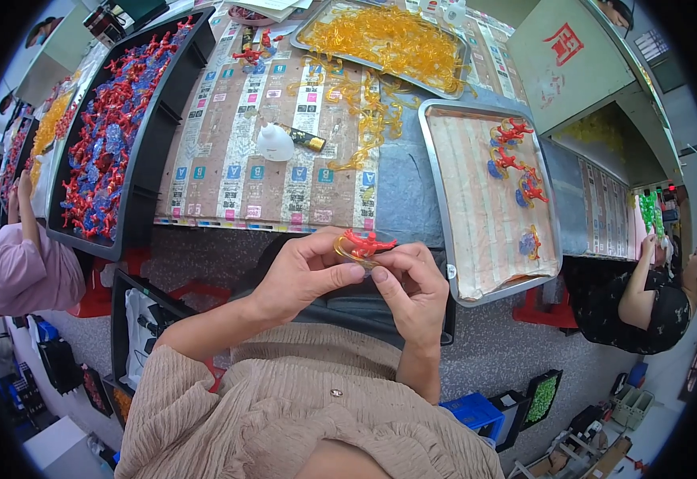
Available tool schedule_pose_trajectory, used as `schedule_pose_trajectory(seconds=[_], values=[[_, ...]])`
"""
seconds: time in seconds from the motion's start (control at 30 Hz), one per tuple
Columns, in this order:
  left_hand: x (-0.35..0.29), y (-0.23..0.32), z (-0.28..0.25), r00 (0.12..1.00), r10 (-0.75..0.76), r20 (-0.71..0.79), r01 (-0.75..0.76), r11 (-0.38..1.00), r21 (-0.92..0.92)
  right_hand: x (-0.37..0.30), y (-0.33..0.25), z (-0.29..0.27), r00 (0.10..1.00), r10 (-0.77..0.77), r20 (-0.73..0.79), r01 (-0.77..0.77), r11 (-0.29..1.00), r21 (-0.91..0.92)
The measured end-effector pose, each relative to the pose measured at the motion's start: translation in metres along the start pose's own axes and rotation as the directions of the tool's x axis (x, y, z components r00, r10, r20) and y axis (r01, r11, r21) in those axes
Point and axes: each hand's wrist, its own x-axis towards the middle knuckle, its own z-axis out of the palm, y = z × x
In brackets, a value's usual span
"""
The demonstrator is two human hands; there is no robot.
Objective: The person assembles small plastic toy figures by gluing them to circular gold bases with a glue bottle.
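Observation:
In front of my chest, just off the table's near edge, I hold a small red toy figure with a curved, see-through yellow plastic piece against it. My left hand pinches the yellow piece and the figure's left side between thumb and fingers. From the other side, my right hand grips the lower right of the figure with thumb and forefinger. Fingertips cover part of where the two pieces meet. To the right, a metal tray carries several red figures with blue and yellow parts.
A black crate full of red and blue figures stands left. Loose yellow pieces spill from a far tray. A white squeeze bottle stands beside a black-and-gold cylinder. Co-workers sit at both sides; a cabinet rises at right.

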Motion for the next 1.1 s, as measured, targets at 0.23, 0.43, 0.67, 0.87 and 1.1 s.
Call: schedule_pose_trajectory(seconds=[0.23, 0.43, 0.67, 0.87, 1.1], values=[[0.008, 0.001, 0.004, 0.985, -0.168, 0.027, 0.170, 0.975, -0.142, -0.002, -0.008, -0.009, 0.997, 0.071, -0.015, -0.070, 0.997, 0.026], [0.017, -0.008, 0.019, 0.991, -0.096, 0.097, 0.109, 0.984, -0.141, -0.008, -0.020, -0.028, 0.978, 0.003, -0.208, -0.029, 0.992, -0.126], [0.012, -0.012, 0.010, 0.986, -0.167, 0.024, 0.167, 0.986, -0.017, -0.001, -0.008, -0.076, 0.851, -0.181, -0.492, -0.003, 0.937, -0.351], [0.008, -0.012, 0.007, 0.984, -0.177, 0.030, 0.177, 0.984, 0.005, -0.001, 0.003, -0.086, 0.861, -0.126, -0.493, -0.035, 0.952, -0.304], [0.008, -0.011, 0.008, 0.983, -0.181, 0.037, 0.181, 0.983, 0.001, 0.005, 0.009, -0.092, 0.862, -0.115, -0.494, -0.084, 0.928, -0.363]])
